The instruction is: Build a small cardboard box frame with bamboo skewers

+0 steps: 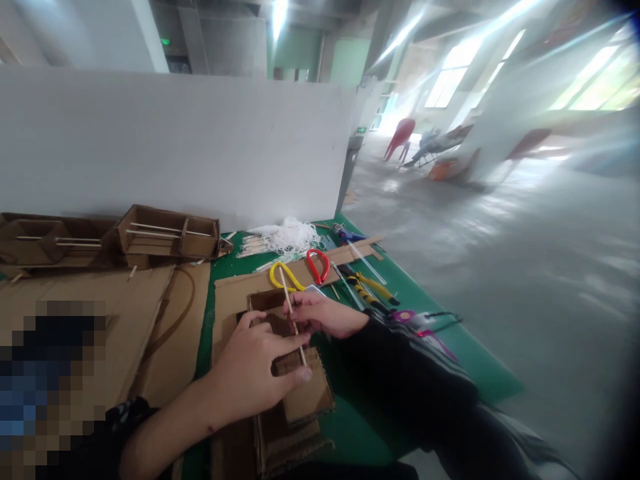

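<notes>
A thin wooden stick point(285, 288) slants over an open cardboard box point(265, 301) in front of me. My right hand point(320, 315) pinches the stick near its middle, fingers closed round it. Spread over the box's left side, my left hand point(255, 363) has its thumb at the stick's lower end and its index finger reaching across to the stick. Below the hands a smaller cardboard piece point(310, 393) rests on the box. The box's inside is partly hidden by my hands.
Yellow-and-red-handled scissors point(318, 267), pliers point(375, 287), a glue gun point(423, 321) and white string point(293, 239) lie on the green table point(400, 267). Cardboard boxes with sticks point(167, 233) stand back left; cardboard sheets point(125, 313) lie left. A white partition point(175, 140) rises behind.
</notes>
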The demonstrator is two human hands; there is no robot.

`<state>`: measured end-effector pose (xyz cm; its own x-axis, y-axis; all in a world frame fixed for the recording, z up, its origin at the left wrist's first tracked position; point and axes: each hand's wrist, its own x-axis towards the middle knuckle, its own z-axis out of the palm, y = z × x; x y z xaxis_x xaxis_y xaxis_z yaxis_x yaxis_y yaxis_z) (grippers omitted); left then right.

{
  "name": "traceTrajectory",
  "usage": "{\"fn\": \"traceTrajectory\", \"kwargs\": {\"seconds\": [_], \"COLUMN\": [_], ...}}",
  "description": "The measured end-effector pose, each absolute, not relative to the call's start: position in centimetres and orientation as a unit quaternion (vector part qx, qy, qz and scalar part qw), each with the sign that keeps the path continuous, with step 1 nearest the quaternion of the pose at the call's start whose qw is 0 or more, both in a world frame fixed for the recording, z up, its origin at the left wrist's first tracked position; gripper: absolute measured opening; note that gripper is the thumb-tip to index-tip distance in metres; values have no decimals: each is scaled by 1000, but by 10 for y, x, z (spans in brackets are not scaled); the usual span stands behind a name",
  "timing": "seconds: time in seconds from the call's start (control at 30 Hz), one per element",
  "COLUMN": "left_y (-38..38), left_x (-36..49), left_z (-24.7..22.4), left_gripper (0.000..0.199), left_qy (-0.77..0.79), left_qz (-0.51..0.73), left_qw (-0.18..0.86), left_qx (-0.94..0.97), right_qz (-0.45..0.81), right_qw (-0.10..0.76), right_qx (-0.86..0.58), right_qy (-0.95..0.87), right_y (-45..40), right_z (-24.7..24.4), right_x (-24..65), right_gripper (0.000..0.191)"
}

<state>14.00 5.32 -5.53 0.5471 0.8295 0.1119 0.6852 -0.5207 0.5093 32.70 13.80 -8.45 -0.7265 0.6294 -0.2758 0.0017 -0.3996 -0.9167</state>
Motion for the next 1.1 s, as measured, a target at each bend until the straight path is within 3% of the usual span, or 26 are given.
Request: {"fn": "traceTrajectory", "kwargs": {"seconds": [1.1], "left_y": [53], "left_x": [138], "left_z": [-56], "left_gripper": [37], "left_qy": [428], "left_qz": [162], "left_qw": [203], "left_qx": [866], "right_qz": [790], "right_qw": [188], "right_qx": [-297], "right_qy": [-503], "right_y": [138], "right_z": [-84], "right_x": [328], "right_gripper": [23]}}
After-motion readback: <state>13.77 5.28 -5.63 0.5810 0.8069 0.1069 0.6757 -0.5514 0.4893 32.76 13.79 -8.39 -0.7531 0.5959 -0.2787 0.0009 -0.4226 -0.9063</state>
